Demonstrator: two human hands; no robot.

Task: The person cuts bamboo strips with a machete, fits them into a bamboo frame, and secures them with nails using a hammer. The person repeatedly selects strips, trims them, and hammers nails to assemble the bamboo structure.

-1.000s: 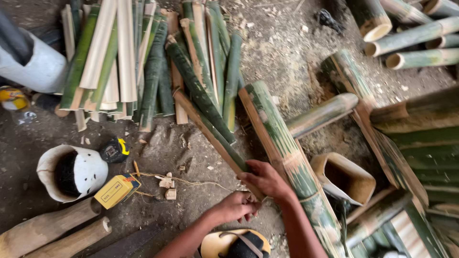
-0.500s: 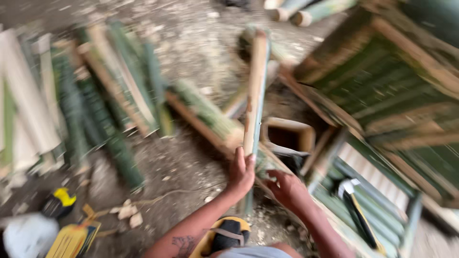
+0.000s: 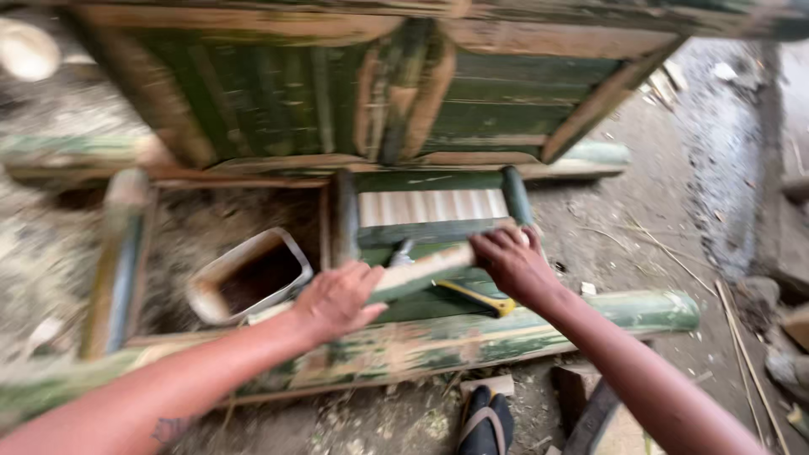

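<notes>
Both hands hold one split bamboo strip (image 3: 421, 271), one hand at each end. The left hand (image 3: 337, 299) sits on top of the near end, palm down, with its fingers curled over the strip and pressed on it. The right hand (image 3: 512, 263) wraps around the far end, fingers closed tight around it. The strip runs between the two hands, a bit tilted, with the right end higher. It lies across a low bamboo frame (image 3: 421, 211) with pale slats. Under the strip, just below the right hand, a tool with a yellow handle (image 3: 476, 297) rests on the frame. A long green bamboo pole (image 3: 522, 333) lies on the ground under both arms. A cut piece of bamboo tube (image 3: 249, 278), open like a cup, sits just left of the left hand. A big bamboo panel (image 3: 379, 93) stands behind. The picture is blurry.
</notes>
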